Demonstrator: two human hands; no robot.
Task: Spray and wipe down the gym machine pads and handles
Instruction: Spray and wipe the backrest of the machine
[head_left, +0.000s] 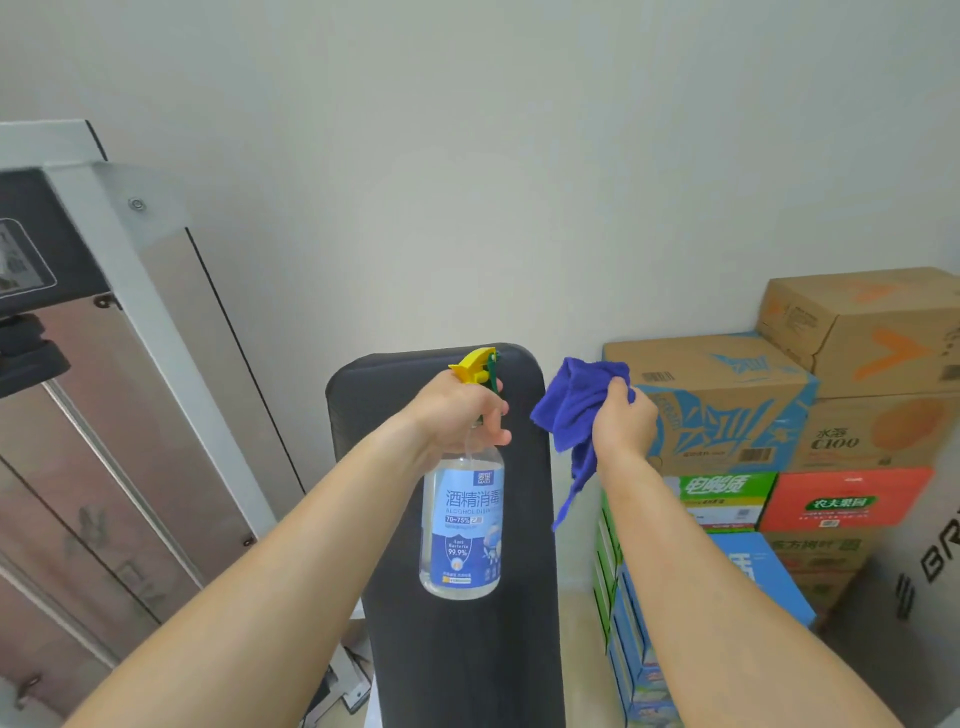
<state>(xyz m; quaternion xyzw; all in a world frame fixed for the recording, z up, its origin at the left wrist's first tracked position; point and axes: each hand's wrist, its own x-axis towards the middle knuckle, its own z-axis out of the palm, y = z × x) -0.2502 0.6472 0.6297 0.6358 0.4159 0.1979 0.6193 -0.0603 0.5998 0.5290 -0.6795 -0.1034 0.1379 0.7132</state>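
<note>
**Spray step in hand: 1 pad, 1 bottle, 1 cloth, 2 hands**

Pad (470, 660): one, black and upright. Spray bottle (462, 525): one, in front of the pad's upper half, with the left hand (457, 410) curled round its neck. Cloth (576, 410): one, blue, just right of the pad's top corner, bunched in the right hand (623, 421) and apparently clear of the pad. Judged: spraying comes first; the next move calls for a trigger squeeze at the pad, then cloth pressed on. Handles: none seen. Cartons (727, 395): at least six, stacked right of the pad. Machine frame (171, 332): one, left of the pad.
</note>
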